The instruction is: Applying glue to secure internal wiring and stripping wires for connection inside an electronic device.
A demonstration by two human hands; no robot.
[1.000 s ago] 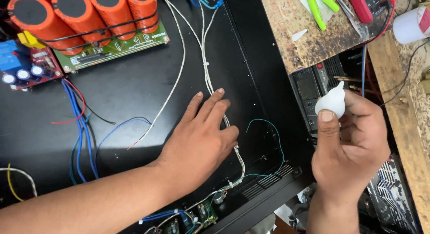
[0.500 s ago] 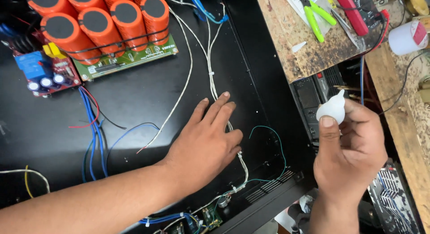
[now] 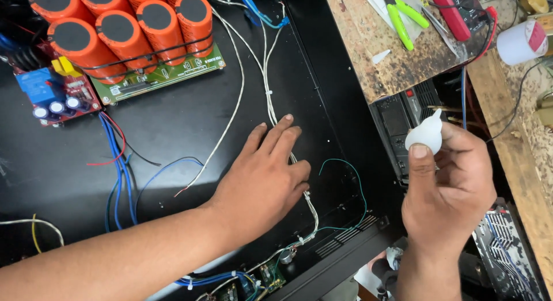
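Hands: left hand (image 3: 262, 183) lies flat on the black chassis floor (image 3: 173, 140), fingers (image 3: 273, 134) stretched out and holding nothing, palm resting over a white wire bundle (image 3: 268, 88).
Right hand: right hand (image 3: 446, 183) is raised just off the chassis edge, thumb and fingers closed around a small white squeeze bottle (image 3: 425, 134), its nozzle pointing up.
Near edge: small green circuit board (image 3: 268, 275) and blue wires sit at the front lip of the chassis.
Loose wiring: thin green wire (image 3: 345, 180) curls between the two hands.
Far left: orange capacitors (image 3: 121, 27) stand upright in a cluster on a green board.
Bench: worn wooden bench (image 3: 386, 71) to the right carries green-handled pliers (image 3: 406, 19) and a white tape roll (image 3: 521, 42).
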